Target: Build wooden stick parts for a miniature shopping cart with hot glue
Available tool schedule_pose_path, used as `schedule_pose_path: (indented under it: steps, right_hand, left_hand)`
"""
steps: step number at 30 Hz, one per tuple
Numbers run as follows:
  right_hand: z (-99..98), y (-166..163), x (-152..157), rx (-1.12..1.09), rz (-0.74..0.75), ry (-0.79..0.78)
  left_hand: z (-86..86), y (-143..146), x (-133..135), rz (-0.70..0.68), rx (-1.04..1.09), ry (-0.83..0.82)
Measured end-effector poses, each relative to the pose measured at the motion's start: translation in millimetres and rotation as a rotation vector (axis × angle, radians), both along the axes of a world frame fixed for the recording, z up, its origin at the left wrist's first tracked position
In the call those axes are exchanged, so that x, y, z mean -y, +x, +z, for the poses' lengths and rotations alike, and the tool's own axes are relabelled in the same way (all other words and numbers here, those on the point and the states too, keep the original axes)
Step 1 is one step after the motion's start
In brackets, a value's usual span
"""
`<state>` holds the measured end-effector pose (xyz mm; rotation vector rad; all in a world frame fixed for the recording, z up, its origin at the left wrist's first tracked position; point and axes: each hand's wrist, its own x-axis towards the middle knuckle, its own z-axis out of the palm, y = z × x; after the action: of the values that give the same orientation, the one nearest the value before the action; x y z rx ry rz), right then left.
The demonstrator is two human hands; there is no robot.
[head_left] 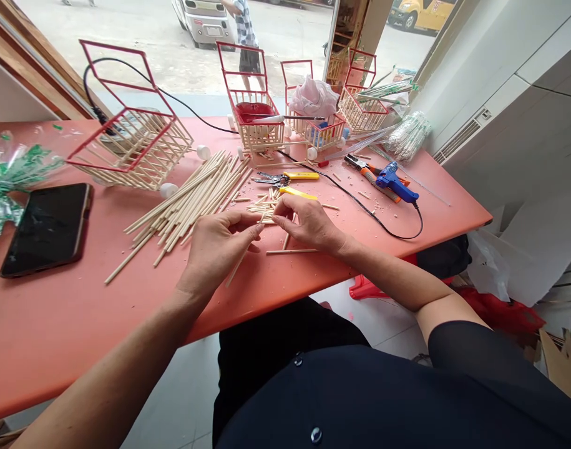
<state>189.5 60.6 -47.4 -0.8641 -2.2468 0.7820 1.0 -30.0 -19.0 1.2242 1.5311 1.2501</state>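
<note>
My left hand [222,240] is closed, thumb against fingers, on a thin wooden stick [236,268] that slants down toward me. Close to its tip, my right hand [308,221] is bent in a pinch; what lies between those fingertips is too small to tell. A loose wooden stick [292,251] lies flat below my right hand. Just beyond both hands are a pile of short cut sticks [261,209] and wire-stripping pliers [289,181] with yellow handles. Left of them spreads a heap of long wooden sticks [196,202].
Along the back stand several small stick-built carts [133,146] with red edging; one holds a white bag [312,96]. A blue glue gun [396,181] with a black cord lies beside orange-handled pliers [379,182]. A phone [48,227] rests at left on the red table [79,330].
</note>
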Motion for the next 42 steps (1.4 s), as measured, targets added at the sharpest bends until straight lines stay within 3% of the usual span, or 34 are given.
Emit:
schedule_pose_path:
  steps: [4,12,42]
  right_hand:
    - [-0.3,-1.6,1.2,-0.025,-0.001,0.018]
    - [-3.2,-2.6,2.3,-0.074,0.020,0.057]
    - [-7.5,-2.3,6.8,-0.080,0.053,0.065]
  left_hand:
    - [1.2,1.7,0.8,0.027,-0.011,-0.001]
    - [-2.9,-1.7,0.0,0.060,-0.246,0.115]
    - [-15.3,-2.1,-3.1,0.030,-0.319,0.142]
